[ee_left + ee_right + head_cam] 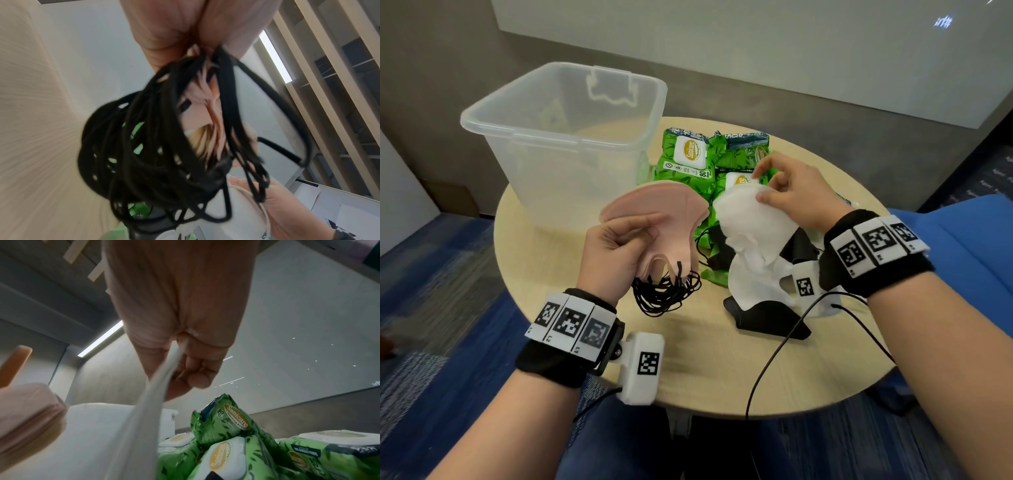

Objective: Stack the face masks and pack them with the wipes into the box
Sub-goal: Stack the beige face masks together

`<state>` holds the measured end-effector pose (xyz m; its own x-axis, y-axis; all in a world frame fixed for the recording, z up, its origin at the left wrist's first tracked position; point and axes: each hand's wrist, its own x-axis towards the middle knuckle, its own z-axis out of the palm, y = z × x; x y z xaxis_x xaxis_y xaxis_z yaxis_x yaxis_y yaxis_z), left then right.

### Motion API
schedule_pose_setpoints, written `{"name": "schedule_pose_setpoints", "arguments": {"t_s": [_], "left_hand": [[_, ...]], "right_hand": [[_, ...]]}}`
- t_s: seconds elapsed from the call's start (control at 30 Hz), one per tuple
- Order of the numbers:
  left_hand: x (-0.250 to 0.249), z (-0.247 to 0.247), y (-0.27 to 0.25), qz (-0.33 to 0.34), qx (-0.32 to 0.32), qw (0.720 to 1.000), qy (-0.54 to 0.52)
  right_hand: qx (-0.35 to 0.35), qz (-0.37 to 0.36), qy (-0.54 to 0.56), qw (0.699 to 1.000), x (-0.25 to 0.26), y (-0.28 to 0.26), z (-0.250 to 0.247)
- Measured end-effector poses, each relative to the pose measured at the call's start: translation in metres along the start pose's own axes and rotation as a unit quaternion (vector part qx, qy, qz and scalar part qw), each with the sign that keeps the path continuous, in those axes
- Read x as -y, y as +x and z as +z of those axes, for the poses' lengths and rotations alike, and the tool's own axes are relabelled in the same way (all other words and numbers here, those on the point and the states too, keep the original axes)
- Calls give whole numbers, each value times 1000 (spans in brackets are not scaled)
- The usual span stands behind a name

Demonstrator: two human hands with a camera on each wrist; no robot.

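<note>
My left hand (616, 240) grips a stack of pink face masks (664, 212) above the round table (571, 298); their black ear loops (667, 291) hang in a tangle below. The loops (156, 146) fill the left wrist view. My right hand (787, 192) pinches white face masks (750, 219) that dangle to the table. In the right wrist view the white masks (152, 410) slip between thumb and fingers (195, 378). Black masks (774, 318) lie under them. Green wipes packs (688, 157) lie behind, next to the clear plastic box (565, 137).
The box (115, 418) stands at the table's back left and looks empty. Black cables (784, 346) run from the wrist cameras across the table's front right. A blue seat (969, 246) is at the right.
</note>
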<state>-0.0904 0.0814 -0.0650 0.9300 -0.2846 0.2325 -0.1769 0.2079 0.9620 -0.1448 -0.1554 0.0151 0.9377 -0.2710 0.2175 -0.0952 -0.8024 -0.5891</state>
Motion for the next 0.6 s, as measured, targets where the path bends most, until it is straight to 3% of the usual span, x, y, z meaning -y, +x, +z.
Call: {"name": "schedule_pose_setpoints", "arguments": {"t_s": [0.3,0.43,0.6], "left_hand": [[-2,-2,-1,2,-5,1000,-2],[-2,-4,-1,-2,-8,1000,6],[-2,-3,-3,-6,-7,1000,0]], "right_hand": [[44,78,142,986,8,-4,-1],[71,62,112,989,5,-5,-3],[26,28,18,999,7,-1,-1]]}}
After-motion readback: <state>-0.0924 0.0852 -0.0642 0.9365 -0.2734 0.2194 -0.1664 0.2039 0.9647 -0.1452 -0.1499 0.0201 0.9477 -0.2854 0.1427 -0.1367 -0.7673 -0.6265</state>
